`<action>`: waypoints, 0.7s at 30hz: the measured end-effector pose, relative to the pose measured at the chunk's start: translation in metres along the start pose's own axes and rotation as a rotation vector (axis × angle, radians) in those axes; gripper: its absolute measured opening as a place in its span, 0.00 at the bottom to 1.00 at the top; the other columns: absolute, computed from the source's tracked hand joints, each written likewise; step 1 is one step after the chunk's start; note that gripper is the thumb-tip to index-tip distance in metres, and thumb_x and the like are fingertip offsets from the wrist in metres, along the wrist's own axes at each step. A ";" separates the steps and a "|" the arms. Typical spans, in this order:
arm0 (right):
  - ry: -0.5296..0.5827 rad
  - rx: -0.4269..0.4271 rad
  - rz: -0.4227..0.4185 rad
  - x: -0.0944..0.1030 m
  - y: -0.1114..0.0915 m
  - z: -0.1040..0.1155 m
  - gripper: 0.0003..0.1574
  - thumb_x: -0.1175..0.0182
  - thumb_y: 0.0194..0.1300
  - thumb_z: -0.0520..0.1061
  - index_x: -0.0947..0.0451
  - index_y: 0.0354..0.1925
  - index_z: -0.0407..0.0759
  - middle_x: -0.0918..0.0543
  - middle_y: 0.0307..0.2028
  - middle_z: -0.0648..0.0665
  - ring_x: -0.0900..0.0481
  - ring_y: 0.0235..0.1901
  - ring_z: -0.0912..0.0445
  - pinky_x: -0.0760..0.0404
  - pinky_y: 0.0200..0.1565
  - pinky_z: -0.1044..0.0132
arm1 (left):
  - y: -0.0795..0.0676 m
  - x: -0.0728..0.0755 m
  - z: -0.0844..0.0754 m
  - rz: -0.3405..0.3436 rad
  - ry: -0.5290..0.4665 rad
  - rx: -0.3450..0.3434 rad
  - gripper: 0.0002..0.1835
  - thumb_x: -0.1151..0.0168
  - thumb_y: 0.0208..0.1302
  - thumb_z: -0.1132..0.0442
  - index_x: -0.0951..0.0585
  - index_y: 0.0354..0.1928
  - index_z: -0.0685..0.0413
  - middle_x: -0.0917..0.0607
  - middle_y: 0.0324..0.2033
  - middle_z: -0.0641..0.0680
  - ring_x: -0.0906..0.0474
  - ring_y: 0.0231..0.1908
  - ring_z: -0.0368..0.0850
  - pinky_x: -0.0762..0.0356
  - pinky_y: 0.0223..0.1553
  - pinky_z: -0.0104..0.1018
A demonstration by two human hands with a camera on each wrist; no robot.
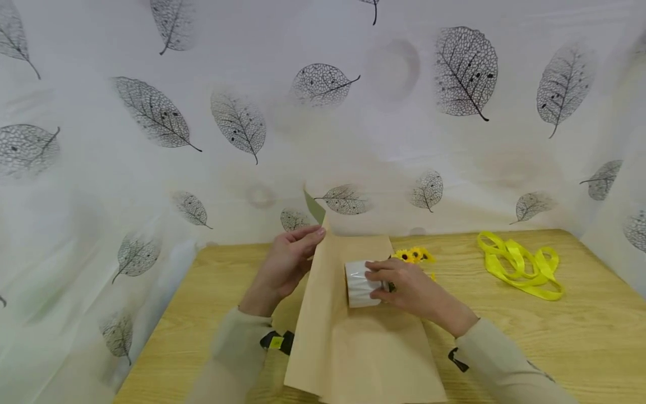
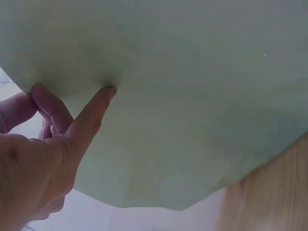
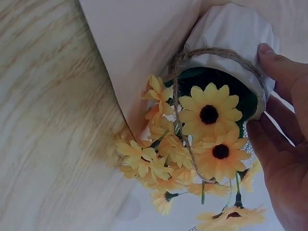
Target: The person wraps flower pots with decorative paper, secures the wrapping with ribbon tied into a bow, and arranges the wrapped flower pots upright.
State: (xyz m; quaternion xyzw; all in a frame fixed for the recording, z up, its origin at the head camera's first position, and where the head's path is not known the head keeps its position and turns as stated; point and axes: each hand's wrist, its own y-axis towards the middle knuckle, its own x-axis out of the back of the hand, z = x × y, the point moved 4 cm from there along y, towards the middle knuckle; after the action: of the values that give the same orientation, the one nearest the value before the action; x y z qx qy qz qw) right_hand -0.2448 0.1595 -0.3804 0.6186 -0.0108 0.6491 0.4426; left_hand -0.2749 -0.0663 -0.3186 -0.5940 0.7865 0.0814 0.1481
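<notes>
A sheet of brown wrapping paper (image 1: 373,359) lies across the table, its left side raised in a fold. My left hand (image 1: 287,261) pinches the raised edge near the top; in the left wrist view one finger stretches along the paper's greenish back (image 2: 192,130). On the paper, a white ribbed flowerpot (image 1: 359,286) is tipped on its side. My right hand (image 1: 411,286) grips it near the rim, thumb on one side and fingers on the other. Yellow artificial flowers (image 3: 209,113) spill from its mouth, with twine (image 3: 221,51) tied round the pot.
A loose yellow ribbon (image 1: 522,269) lies in loops at the right on the wooden table (image 1: 570,342). Behind the table hangs a pale sheet (image 1: 323,146) printed with dark leaves, which also drapes down the left side.
</notes>
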 end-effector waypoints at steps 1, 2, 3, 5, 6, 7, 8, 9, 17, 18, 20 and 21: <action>-0.003 0.002 -0.004 0.000 0.000 0.000 0.24 0.21 0.52 0.40 0.12 0.48 0.35 0.12 0.54 0.37 0.12 0.45 0.48 0.12 0.40 0.65 | 0.001 -0.003 0.001 0.000 -0.001 -0.001 0.06 0.42 0.75 0.66 0.16 0.40 0.52 0.10 0.30 0.44 0.13 0.32 0.35 0.14 0.37 0.30; -0.007 0.003 -0.007 0.000 0.000 0.000 0.24 0.21 0.52 0.40 0.12 0.48 0.35 0.12 0.54 0.37 0.12 0.45 0.49 0.12 0.40 0.65 | 0.002 -0.005 0.002 0.002 -0.003 -0.002 0.06 0.42 0.75 0.66 0.16 0.41 0.52 0.10 0.30 0.44 0.13 0.32 0.35 0.14 0.37 0.31; -0.009 0.003 -0.009 0.001 0.000 0.000 0.24 0.21 0.52 0.41 0.12 0.48 0.36 0.12 0.54 0.37 0.12 0.45 0.49 0.12 0.40 0.65 | 0.003 -0.008 0.003 0.003 -0.002 -0.003 0.06 0.42 0.75 0.66 0.16 0.42 0.54 0.10 0.30 0.44 0.13 0.33 0.36 0.14 0.37 0.31; -0.010 0.000 -0.008 0.001 -0.001 0.000 0.23 0.21 0.52 0.41 0.12 0.48 0.35 0.12 0.54 0.38 0.12 0.45 0.49 0.12 0.40 0.65 | 0.005 -0.013 0.006 0.010 0.000 -0.003 0.06 0.41 0.74 0.66 0.15 0.45 0.57 0.10 0.31 0.45 0.13 0.34 0.36 0.14 0.38 0.32; -0.010 -0.002 -0.008 0.001 -0.001 0.000 0.23 0.21 0.52 0.40 0.12 0.48 0.35 0.12 0.54 0.37 0.12 0.45 0.49 0.12 0.40 0.65 | 0.006 -0.015 0.007 0.015 -0.001 -0.002 0.07 0.41 0.74 0.66 0.15 0.46 0.58 0.10 0.31 0.45 0.13 0.34 0.36 0.14 0.39 0.32; -0.012 -0.003 -0.008 0.001 -0.002 0.000 0.23 0.21 0.52 0.40 0.12 0.48 0.35 0.12 0.54 0.37 0.12 0.45 0.49 0.12 0.41 0.64 | 0.007 -0.017 0.008 0.020 -0.001 -0.001 0.08 0.41 0.74 0.66 0.16 0.48 0.60 0.10 0.31 0.45 0.13 0.35 0.37 0.14 0.39 0.33; -0.013 -0.004 -0.008 0.001 -0.002 0.001 0.23 0.21 0.53 0.40 0.12 0.48 0.35 0.12 0.54 0.37 0.12 0.45 0.49 0.12 0.41 0.64 | 0.007 -0.019 0.009 0.026 0.001 0.001 0.09 0.41 0.74 0.65 0.16 0.49 0.61 0.10 0.32 0.45 0.13 0.35 0.37 0.14 0.39 0.33; -0.012 -0.006 -0.008 0.001 -0.002 0.001 0.23 0.21 0.53 0.40 0.12 0.48 0.35 0.12 0.54 0.36 0.12 0.45 0.48 0.12 0.41 0.63 | 0.008 -0.020 0.010 0.029 0.004 0.003 0.10 0.41 0.74 0.65 0.16 0.50 0.62 0.10 0.32 0.45 0.13 0.35 0.37 0.14 0.39 0.33; 0.013 -0.023 -0.019 0.001 -0.001 0.002 0.23 0.21 0.53 0.39 0.12 0.49 0.35 0.13 0.54 0.36 0.12 0.48 0.46 0.12 0.44 0.59 | 0.013 -0.026 0.017 0.033 -0.003 0.002 0.14 0.41 0.74 0.65 0.19 0.55 0.66 0.10 0.34 0.46 0.13 0.35 0.37 0.14 0.38 0.32; 0.016 -0.027 -0.021 0.002 -0.001 0.001 0.24 0.21 0.53 0.39 0.12 0.49 0.36 0.12 0.53 0.36 0.12 0.48 0.46 0.11 0.44 0.58 | 0.014 -0.027 0.017 0.033 -0.003 0.004 0.14 0.41 0.75 0.65 0.19 0.55 0.66 0.10 0.34 0.46 0.13 0.35 0.37 0.14 0.37 0.32; 0.023 -0.034 -0.028 0.003 0.000 0.001 0.23 0.22 0.54 0.39 0.13 0.49 0.35 0.12 0.52 0.36 0.12 0.49 0.45 0.12 0.45 0.55 | 0.016 -0.027 0.019 0.031 -0.009 0.009 0.13 0.41 0.75 0.65 0.19 0.55 0.65 0.10 0.34 0.46 0.13 0.35 0.37 0.14 0.37 0.32; 0.023 -0.035 -0.035 0.003 0.000 0.001 0.23 0.22 0.54 0.38 0.13 0.49 0.35 0.12 0.52 0.36 0.12 0.49 0.45 0.12 0.46 0.54 | 0.016 -0.027 0.019 0.029 -0.008 0.009 0.13 0.41 0.75 0.65 0.19 0.55 0.66 0.11 0.34 0.46 0.13 0.35 0.37 0.14 0.37 0.32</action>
State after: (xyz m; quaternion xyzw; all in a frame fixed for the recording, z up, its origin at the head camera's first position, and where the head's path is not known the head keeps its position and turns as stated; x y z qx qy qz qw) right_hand -0.2435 0.1604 -0.3776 0.6035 -0.0062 0.6480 0.4645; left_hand -0.2808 -0.0310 -0.3287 -0.5815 0.7948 0.0825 0.1527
